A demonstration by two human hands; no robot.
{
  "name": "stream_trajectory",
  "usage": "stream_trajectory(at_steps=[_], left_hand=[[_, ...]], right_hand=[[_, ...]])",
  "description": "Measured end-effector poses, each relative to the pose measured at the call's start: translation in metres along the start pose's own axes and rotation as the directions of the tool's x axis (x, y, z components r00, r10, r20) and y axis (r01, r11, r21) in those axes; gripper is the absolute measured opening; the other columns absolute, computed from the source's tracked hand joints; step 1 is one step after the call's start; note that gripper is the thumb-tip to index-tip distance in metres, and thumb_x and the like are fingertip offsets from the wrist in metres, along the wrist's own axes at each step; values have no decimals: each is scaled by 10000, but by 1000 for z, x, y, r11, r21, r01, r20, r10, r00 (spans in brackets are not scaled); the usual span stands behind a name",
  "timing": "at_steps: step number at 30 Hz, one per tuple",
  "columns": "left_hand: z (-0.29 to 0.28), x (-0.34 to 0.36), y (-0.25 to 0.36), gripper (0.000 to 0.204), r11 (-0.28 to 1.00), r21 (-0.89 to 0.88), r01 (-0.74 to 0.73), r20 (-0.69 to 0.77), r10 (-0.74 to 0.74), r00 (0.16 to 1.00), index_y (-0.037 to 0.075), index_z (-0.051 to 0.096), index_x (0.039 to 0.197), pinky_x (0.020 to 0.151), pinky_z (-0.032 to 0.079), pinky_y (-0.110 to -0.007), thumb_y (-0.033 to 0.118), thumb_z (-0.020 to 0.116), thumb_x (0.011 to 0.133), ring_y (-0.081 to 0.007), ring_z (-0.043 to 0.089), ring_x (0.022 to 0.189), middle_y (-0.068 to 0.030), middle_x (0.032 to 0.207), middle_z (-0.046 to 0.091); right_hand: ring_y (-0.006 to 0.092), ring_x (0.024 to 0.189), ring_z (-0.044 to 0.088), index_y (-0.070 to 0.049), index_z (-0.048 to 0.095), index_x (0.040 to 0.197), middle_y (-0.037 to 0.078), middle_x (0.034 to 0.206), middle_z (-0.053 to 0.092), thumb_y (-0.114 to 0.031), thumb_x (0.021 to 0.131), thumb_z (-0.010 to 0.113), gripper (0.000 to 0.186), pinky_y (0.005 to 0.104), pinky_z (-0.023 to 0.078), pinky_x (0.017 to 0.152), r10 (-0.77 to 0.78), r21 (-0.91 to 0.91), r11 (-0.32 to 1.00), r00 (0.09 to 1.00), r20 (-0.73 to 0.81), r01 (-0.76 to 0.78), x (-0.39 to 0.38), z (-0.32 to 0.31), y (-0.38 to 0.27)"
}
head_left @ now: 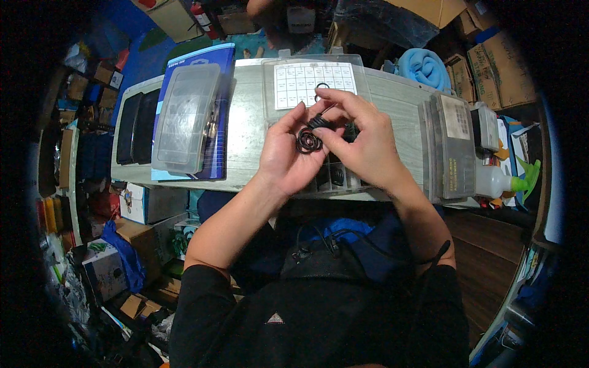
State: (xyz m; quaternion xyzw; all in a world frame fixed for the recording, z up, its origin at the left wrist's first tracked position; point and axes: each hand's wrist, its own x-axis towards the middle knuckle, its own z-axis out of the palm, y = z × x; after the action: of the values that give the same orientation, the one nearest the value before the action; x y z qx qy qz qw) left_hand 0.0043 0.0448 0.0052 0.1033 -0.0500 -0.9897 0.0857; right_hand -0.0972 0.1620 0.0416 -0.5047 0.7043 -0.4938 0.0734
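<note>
Several black rubber O-rings (pixel 308 141) rest in my cupped left hand (pixel 283 154), its palm up and fingers curled around them. My right hand (pixel 363 132) meets it from the right, thumb and fingers pinching a tight stack of O-rings (pixel 318 122). One more O-ring (pixel 322 89) shows at the tip of my right index finger. Both hands are over a clear compartment case whose raised lid (pixel 270 92) carries a white chart (pixel 299 78) with a printed grid. Below my hands, black parts (pixel 337 176) lie in its compartments, mostly hidden.
On the left of the pale table (pixel 245 122) lie a clear empty-looking case (pixel 187 116), a blue package (pixel 224 80) and black cases (pixel 136 126). Closed grey cases (pixel 454 150) stand at the right, beside a spray bottle (pixel 500 183). A rolled blue cloth (pixel 422 70) is behind.
</note>
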Motion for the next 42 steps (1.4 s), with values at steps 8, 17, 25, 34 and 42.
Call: stream_trajectory(at_steps=[8, 17, 25, 34, 42], left_hand=[[18, 0, -5, 492, 984, 130, -121, -216, 147, 965, -67, 470, 1355, 1107, 425, -408, 296, 275, 1086, -285, 547, 1239, -204, 1351, 542], [15, 0, -7, 515, 976, 198, -91, -279, 145, 949, -14, 510, 1325, 1112, 416, -424, 371, 254, 1098, -278, 559, 1227, -178, 1306, 580], [6, -2, -3, 479, 994, 83, -69, -87, 76, 993, -29, 493, 1323, 1110, 406, -419, 321, 253, 1102, -286, 561, 1208, -177, 1259, 590], [4, -1, -9, 455, 990, 110, -91, -81, 100, 992, -43, 458, 1354, 1159, 349, -438, 278, 256, 1102, -276, 530, 1243, -188, 1289, 561], [15, -5, -8, 415, 974, 199, -107, -116, 131, 985, -53, 472, 1351, 1124, 396, -418, 242, 335, 1095, -249, 533, 1235, -162, 1318, 545]], right_hand=[[237, 896, 613, -96, 606, 1325, 57, 950, 672, -120, 742, 794, 613, 369, 413, 849, -183, -209, 958, 979, 88, 198, -6, -3, -10], [220, 876, 606, -72, 589, 1354, 40, 934, 665, -100, 734, 796, 654, 362, 401, 818, -237, -253, 933, 966, 101, 255, -10, 9, -7], [223, 869, 607, -57, 592, 1343, 55, 938, 672, -108, 732, 797, 647, 352, 421, 811, -129, -180, 975, 992, 13, 129, -5, 7, 2], [221, 924, 633, -72, 557, 1384, 83, 951, 701, -112, 756, 785, 669, 340, 467, 871, -76, -177, 980, 992, 103, 94, -2, 5, 5], [219, 828, 674, -11, 530, 1331, 159, 944, 698, -135, 801, 779, 599, 333, 520, 749, 184, 174, 963, 975, 128, -205, 1, 0, 11]])
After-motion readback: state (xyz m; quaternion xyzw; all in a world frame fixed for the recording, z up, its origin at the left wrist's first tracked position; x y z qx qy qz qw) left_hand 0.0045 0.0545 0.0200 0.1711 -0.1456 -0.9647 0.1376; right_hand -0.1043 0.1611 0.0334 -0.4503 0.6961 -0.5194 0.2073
